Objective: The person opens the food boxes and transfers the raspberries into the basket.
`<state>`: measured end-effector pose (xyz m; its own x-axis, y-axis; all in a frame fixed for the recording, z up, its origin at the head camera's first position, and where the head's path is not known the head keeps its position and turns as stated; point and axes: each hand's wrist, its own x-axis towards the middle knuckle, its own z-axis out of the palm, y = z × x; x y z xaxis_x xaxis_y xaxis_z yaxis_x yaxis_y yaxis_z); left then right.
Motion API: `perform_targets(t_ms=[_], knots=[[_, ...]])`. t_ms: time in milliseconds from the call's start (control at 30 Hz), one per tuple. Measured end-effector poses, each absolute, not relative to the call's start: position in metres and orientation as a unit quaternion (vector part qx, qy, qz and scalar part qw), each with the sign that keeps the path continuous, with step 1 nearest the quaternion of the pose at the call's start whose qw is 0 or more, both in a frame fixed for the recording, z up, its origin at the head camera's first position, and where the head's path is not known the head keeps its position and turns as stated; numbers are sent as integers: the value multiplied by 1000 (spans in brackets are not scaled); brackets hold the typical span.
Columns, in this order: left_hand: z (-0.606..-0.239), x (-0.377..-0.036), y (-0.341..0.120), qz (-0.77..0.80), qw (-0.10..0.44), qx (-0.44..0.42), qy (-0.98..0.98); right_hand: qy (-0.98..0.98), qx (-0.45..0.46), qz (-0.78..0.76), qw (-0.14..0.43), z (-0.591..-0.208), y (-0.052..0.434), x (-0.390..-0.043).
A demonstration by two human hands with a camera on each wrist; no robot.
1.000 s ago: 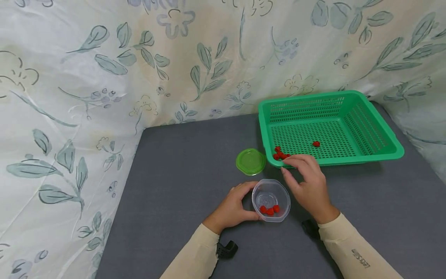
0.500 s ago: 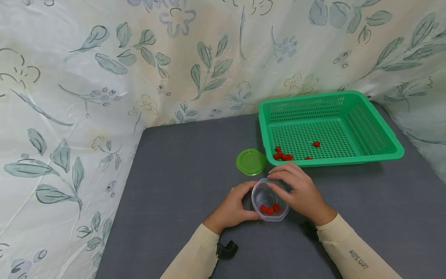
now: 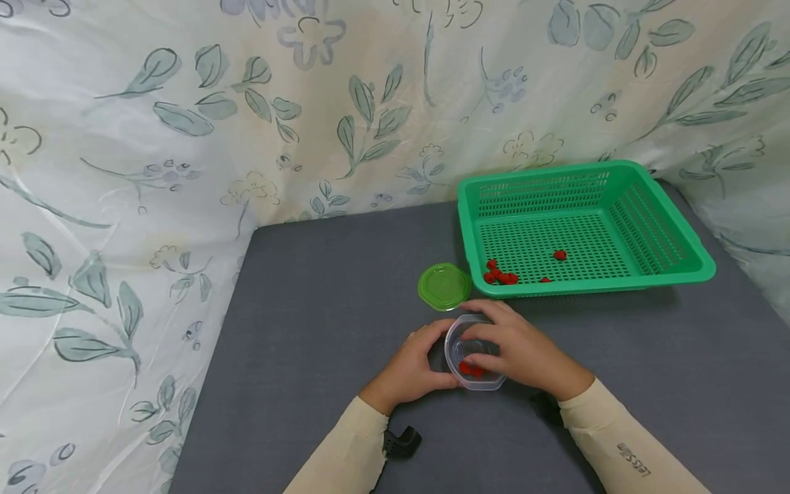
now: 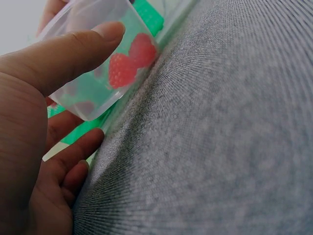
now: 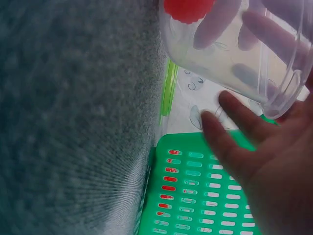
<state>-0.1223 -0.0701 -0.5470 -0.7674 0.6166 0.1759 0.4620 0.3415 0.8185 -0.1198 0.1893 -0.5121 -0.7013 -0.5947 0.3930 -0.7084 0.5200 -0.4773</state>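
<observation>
Head view: a small clear plastic cup stands on the grey table, just in front of the person and near a green lid that lies flat on the same surface. The left hand curls round the cup's left side; the left wrist view confirms the thumb pressed against the cup wall, so this grip is grasping the cup. The right hand lies over the cup's mouth and right side, fingers reaching across the rim. In the right wrist view its fingers appear fairly straight beside the cup wall, with other fingers seen through the clear plastic; whether this grip is clenched on the cup or merely resting on it cannot be told.

Red berries lie in the bottom of the cup; two show plainly through the wall in the left wrist view, and one in the right wrist view.

A green slotted basket sits behind and to the right of the cup, apart from it, against the flower-patterned cloth that backs the table. More loose red berries lie on the basket floor, most of them near its front left corner.
</observation>
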Motion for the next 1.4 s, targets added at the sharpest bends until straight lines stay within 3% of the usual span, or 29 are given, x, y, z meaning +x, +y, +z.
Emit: perform_targets(t_ms=[167,400,1133,1400], knots=[[-547,-122,-70,468,78,333,815,-878,365,308,35,-512,188,-118],[-547,-122,-70,466,81,330,817,-899,335,283,12,-509,185,-114],[-546,-122,-71,468,80,334,814,-893,352,274,59,-511,183,-114],[-546,-122,-70,464,81,335,816,-866,368,317,118,-508,183,-116]])
